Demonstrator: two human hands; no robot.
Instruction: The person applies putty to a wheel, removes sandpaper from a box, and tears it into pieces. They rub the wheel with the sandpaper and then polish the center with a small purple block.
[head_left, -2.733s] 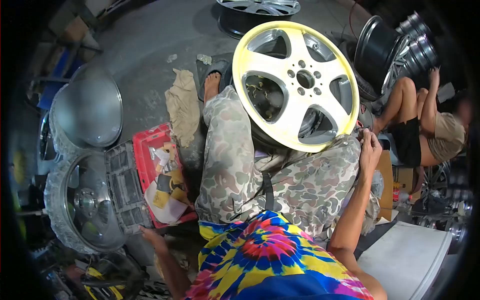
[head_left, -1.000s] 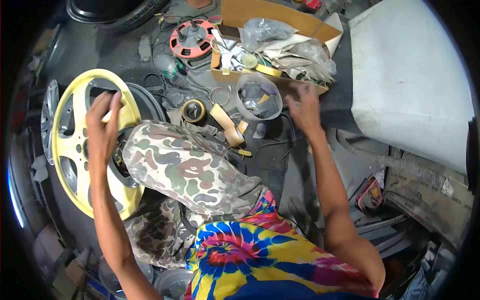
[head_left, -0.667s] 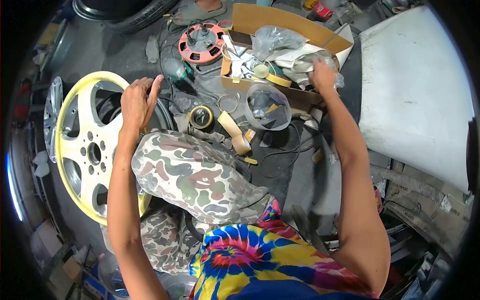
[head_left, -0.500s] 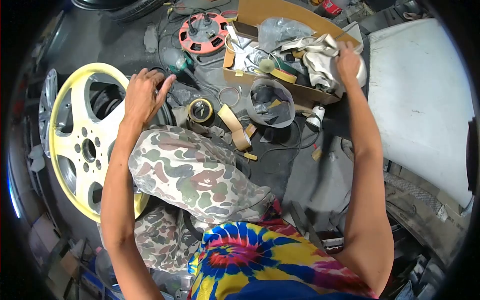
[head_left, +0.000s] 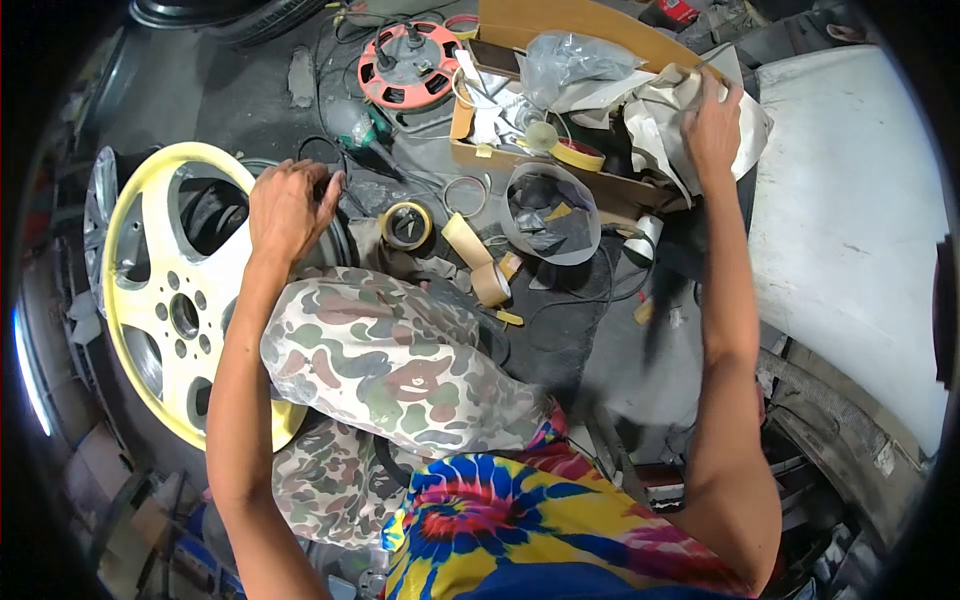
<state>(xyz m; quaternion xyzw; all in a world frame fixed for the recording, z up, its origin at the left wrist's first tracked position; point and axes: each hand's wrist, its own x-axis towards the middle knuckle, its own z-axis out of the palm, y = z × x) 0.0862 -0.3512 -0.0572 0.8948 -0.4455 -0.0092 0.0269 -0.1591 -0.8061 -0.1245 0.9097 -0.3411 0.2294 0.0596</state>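
My right hand (head_left: 713,122) is at the right end of a cardboard box (head_left: 630,204), its fingers closed on crumpled off-white paper (head_left: 655,125). The paper bulges over the box's right edge. My left hand (head_left: 290,210) hangs bent at the wrist beside the upper right of a pale yellow wheel rim (head_left: 185,240), above my camouflage-covered knee (head_left: 380,340). Its thumb stands apart from the fingers, and nothing shows in it. The fingertips are partly hidden. Inside the box are a clear plastic bag (head_left: 570,62), white papers and a roll of yellow tape (head_left: 577,155).
A translucent bucket (head_left: 550,215) of scraps stands before the box. Tape rolls (head_left: 406,226) lie near my knee. A green power tool (head_left: 362,128) and an orange cable reel (head_left: 409,65) are behind. A white panel (head_left: 850,220) fills the right side; cables cross the floor.
My right hand has moved slightly right with the paper, which now spreads farther over the box's edge. My left hand has dropped a little, its fingers more bent. The view has shifted slightly.
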